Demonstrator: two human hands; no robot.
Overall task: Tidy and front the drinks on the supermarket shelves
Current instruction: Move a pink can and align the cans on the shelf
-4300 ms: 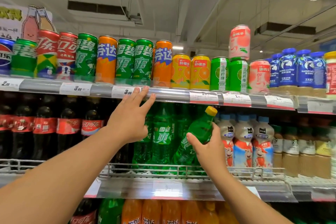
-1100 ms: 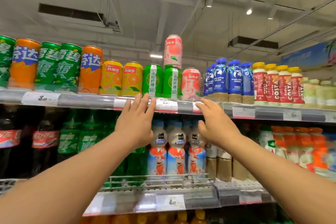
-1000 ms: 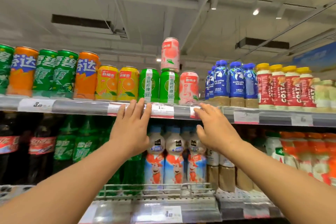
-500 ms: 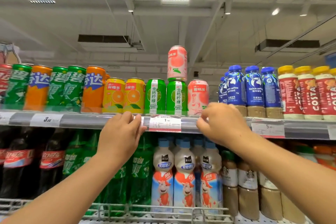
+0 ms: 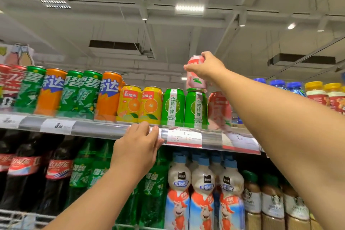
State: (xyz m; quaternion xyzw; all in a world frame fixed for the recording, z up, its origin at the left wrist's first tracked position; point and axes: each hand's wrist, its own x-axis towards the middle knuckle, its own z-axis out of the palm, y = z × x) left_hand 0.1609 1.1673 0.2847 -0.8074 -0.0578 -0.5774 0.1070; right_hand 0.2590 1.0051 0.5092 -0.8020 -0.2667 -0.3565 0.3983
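A pink peach can [image 5: 196, 81] stands stacked on top of a green lime can [image 5: 196, 108] on the top shelf. My right hand [image 5: 207, 66] is raised and wraps its fingers around the upper part of that pink can. Another pink can [image 5: 219, 112] sits on the shelf just right of the green ones, partly hidden by my right forearm. My left hand [image 5: 137, 147] rests with fingers on the top shelf's front rail [image 5: 97, 129], below the yellow orange cans [image 5: 140, 104].
Tall green and orange cans [image 5: 78, 93] line the top shelf to the left, blue bottles [image 5: 278, 85] and red-labelled bottles to the right. Below stand cola bottles [image 5: 24, 172], green soda bottles [image 5: 87, 173], milk drink bottles [image 5: 202, 192] and coffee bottles [image 5: 268, 203].
My right hand rose from the shelf rail and closed on the stacked pink can. My left hand stayed on the rail. The view tilted up and moved closer.
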